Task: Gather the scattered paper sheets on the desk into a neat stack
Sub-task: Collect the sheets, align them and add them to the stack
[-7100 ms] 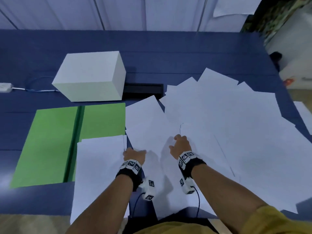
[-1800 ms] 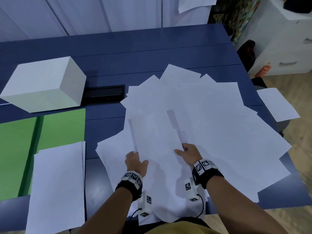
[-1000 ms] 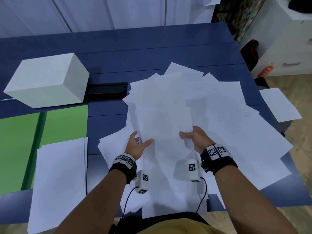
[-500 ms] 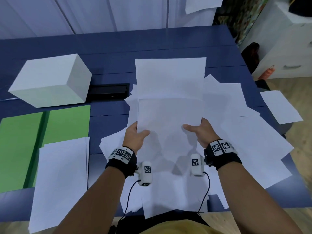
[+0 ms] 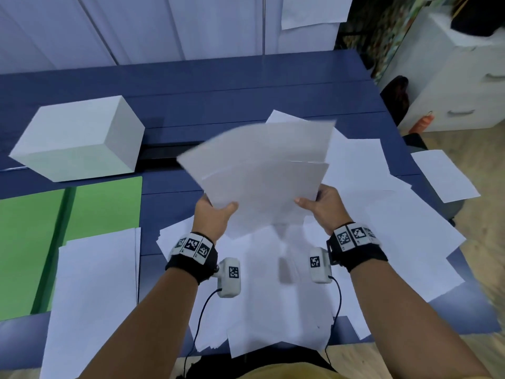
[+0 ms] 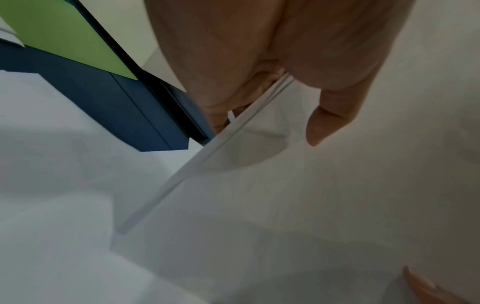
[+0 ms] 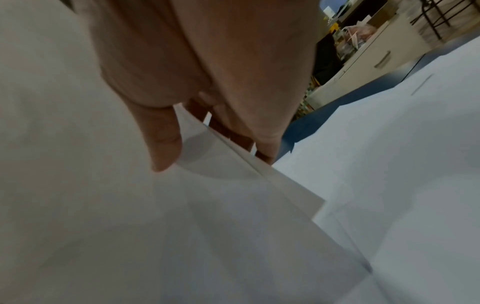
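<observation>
I hold a bunch of white sheets in the air above the blue desk, tilted to the left and blurred. My left hand grips its left edge, thumb on top; the left wrist view shows the sheets' edge between thumb and fingers. My right hand grips the right edge the same way, with the sheets under its thumb. Scattered sheets cover the desk below and to the right. A neat stack lies at the front left.
A white box stands at the back left beside a black cable slot. A green folder lies open under the stack. One sheet overhangs the right edge. A white cabinet stands right of the desk.
Both hands slid under a bunch of sheets, lifted it off the pile and have now swung it leftward, tilting it.
</observation>
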Action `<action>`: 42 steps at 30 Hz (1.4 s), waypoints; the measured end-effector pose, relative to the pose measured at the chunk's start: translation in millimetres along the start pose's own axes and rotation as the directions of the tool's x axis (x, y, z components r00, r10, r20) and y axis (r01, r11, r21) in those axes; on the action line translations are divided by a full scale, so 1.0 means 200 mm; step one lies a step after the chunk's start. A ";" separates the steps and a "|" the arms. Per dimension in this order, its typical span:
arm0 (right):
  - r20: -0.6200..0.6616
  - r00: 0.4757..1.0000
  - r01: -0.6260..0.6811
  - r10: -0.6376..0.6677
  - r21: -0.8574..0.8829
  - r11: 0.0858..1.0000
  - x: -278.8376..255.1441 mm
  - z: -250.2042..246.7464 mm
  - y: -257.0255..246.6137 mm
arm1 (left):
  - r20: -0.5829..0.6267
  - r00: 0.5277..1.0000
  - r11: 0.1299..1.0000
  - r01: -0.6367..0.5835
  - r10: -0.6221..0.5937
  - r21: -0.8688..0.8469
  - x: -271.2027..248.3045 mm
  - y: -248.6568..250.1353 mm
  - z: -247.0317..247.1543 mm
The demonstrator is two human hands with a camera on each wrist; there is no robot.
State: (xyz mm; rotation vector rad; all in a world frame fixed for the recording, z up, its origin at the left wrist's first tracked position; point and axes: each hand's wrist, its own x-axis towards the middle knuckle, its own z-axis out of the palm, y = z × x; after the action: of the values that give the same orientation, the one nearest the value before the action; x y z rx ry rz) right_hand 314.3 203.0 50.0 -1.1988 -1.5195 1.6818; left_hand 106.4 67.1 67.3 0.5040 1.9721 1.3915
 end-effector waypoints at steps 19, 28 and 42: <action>-0.068 0.995 -0.079 0.077 -0.025 0.997 0.02 0.05 0.07 | 0.039 0.999 0.999 -0.037 0.036 0.026 0.02 -0.12 0.04; -0.110 0.986 -0.136 0.128 -0.069 0.988 0.03 0.11 0.10 | 0.139 0.989 0.995 0.039 -0.051 0.090 0.05 -0.10 0.08; -0.134 0.989 -0.075 0.059 -0.120 0.990 -0.02 0.16 -0.02 | 0.176 0.983 0.998 -0.062 0.057 0.021 0.06 -0.11 -0.08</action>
State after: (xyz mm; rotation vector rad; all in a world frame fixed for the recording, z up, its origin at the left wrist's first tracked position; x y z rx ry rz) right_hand 286.8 185.2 52.6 -1.4115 -1.5375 1.5369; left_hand 88.0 56.3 47.3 0.6791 1.8487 1.3112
